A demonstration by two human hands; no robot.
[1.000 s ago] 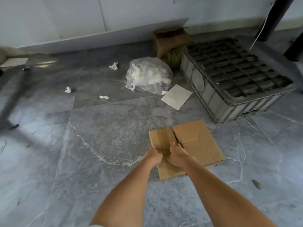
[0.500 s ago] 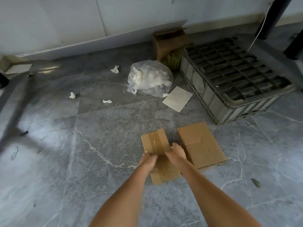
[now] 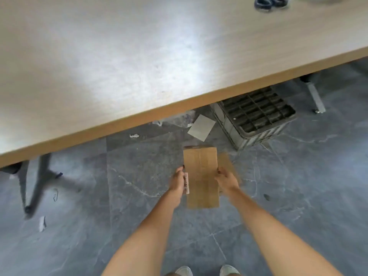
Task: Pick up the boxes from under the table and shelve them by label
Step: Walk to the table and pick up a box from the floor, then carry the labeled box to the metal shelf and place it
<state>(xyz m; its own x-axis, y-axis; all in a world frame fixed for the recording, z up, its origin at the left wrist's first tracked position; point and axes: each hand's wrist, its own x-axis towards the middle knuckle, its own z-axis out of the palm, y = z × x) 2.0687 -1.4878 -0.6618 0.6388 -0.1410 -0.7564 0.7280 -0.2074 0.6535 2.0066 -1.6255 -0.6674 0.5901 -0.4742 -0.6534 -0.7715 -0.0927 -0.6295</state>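
Head view, looking down past the near edge of a pale wood-grain desk (image 3: 139,62). Flat brown cardboard box (image 3: 201,176) held clear of the grey marbled floor (image 3: 99,226), long side running away from the body, out in front of the desk edge rather than under it. Left hand (image 3: 178,183) clamped on the left edge, fingers wrapped over a strip of pink-and-white print there, possibly the label. Right hand (image 3: 227,179) gripping the right edge, fingers curled onto the top face. Two-sided grip likely chosen to keep the thin box level and turnable for reading. Second brown cardboard piece (image 3: 226,162) showing just behind the right edge, resting on the floor. Grey plastic grid crate (image 3: 256,114) half under the desk, a white paper sheet (image 3: 201,127) beside it. No shelf visible.
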